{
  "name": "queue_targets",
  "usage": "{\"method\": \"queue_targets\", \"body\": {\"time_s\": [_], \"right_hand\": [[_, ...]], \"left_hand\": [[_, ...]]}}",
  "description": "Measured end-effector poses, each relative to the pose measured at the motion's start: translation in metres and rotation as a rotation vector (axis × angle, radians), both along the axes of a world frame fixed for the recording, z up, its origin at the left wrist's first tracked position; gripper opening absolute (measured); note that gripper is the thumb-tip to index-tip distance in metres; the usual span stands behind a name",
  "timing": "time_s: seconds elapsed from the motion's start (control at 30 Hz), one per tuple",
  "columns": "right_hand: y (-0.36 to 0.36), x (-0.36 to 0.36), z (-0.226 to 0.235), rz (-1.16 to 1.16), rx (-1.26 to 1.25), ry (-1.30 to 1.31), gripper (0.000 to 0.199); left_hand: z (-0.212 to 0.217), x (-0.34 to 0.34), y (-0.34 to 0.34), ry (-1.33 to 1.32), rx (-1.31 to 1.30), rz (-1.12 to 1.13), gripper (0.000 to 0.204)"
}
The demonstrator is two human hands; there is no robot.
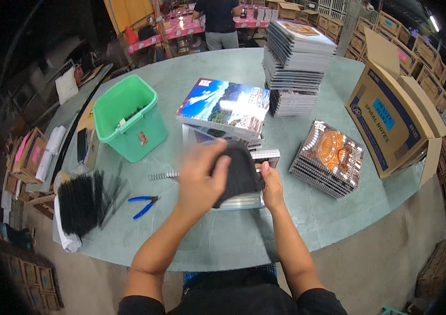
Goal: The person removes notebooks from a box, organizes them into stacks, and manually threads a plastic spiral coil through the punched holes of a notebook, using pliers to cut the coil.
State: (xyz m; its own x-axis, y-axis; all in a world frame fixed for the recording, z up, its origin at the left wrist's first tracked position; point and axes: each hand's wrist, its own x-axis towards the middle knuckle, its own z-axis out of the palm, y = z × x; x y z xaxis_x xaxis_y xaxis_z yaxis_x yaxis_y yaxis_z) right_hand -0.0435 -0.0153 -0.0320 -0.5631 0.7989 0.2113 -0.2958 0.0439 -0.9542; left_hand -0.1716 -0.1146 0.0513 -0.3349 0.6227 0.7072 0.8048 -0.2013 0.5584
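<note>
In front of me my right hand [272, 187] pinches the right edge of a small notebook [265, 154] with gridded page edges. Across it stands a dark, rounded flat piece [240, 170], maybe its cover; I cannot tell exactly. My left hand [202, 176] is smeared by motion at that dark piece's left side, fingers bent; what it holds is unclear. A loose wire coil [162, 176] sticks out to the left of this hand. Just beyond lies a stack of spiral notebooks [225, 107] with a blue-sky landscape cover. Blue-handled pliers [143, 206] rest on the table, left of my forearm.
A green bin [131, 118] and a bundle of black spiral coils [78, 205] are on the left of the table [223, 247]. Notebook stacks [299, 65] [330, 157] and an open carton [391, 115] occupy the right. A person [220, 23] stands beyond.
</note>
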Motion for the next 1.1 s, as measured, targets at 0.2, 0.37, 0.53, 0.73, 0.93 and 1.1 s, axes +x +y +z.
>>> {"method": "queue_targets", "body": {"time_s": [0.2, 0.37, 0.53, 0.73, 0.93, 1.1], "right_hand": [[0.003, 0.003, 0.007, 0.162, 0.198, -0.045, 0.03], [-0.009, 0.007, 0.022, 0.089, 0.082, 0.085, 0.019], [-0.001, 0.004, -0.007, -0.03, 0.085, -0.077, 0.017], [-0.001, 0.009, -0.004, 0.063, 0.127, 0.037, 0.02], [-0.003, 0.003, -0.004, 0.007, 0.094, 0.118, 0.019], [0.004, 0.01, -0.021, -0.002, 0.086, -0.073, 0.016]], "left_hand": [[-0.117, 0.038, -0.047, -0.037, -0.758, -0.407, 0.033], [-0.058, 0.02, -0.034, 0.305, -0.272, -0.183, 0.03], [-0.011, -0.003, -0.013, 0.585, -0.22, 0.017, 0.025], [-0.007, -0.023, -0.015, 0.498, -0.552, -0.053, 0.031], [-0.01, -0.005, 0.002, 0.395, -0.308, -0.188, 0.03], [-0.026, 0.018, 0.026, 0.436, -0.229, -0.295, 0.024]]}}
